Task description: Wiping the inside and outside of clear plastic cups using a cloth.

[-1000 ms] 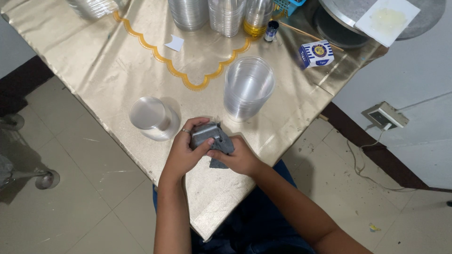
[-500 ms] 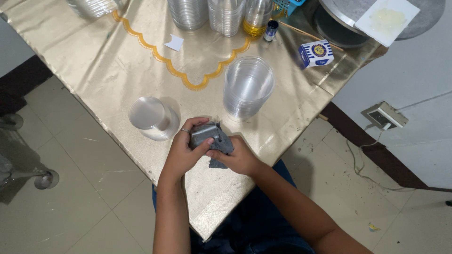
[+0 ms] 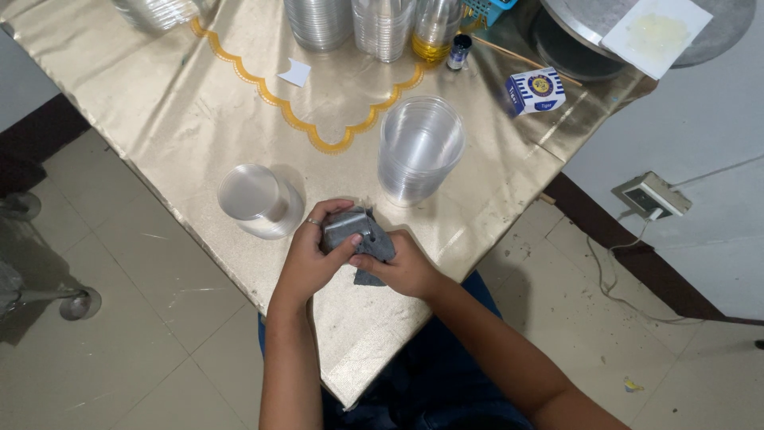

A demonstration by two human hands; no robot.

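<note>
Both hands are up at the near corner of the tabletop [image 3: 183, 119], which is draped in a shiny gold cloth with a scalloped orange border. My left hand [image 3: 310, 259] is wrapped around a small grey pouch [image 3: 354, 232], fingers curled tight over its left side, a ring showing on one of them. My right hand [image 3: 406, 267] meets it from the right, fingers pinched closed on the lower edge of that same pouch, thumb pressing on top. The pouch sits right between the two hands, just above the cloth.

Just left of my left hand lies an upturned clear plastic cup [image 3: 256, 199], close but not touching. Just beyond my right hand stands a stack of clear plastic cups [image 3: 420, 151], mouth up. At the far edge stand more cup stacks [image 3: 318, 20], a bottle with yellow liquid [image 3: 434, 32] and a tiny dark bottle [image 3: 458, 50]. To the far right, a small blue and white box [image 3: 535, 89] lies near a round metal tray [image 3: 605, 32]
</note>
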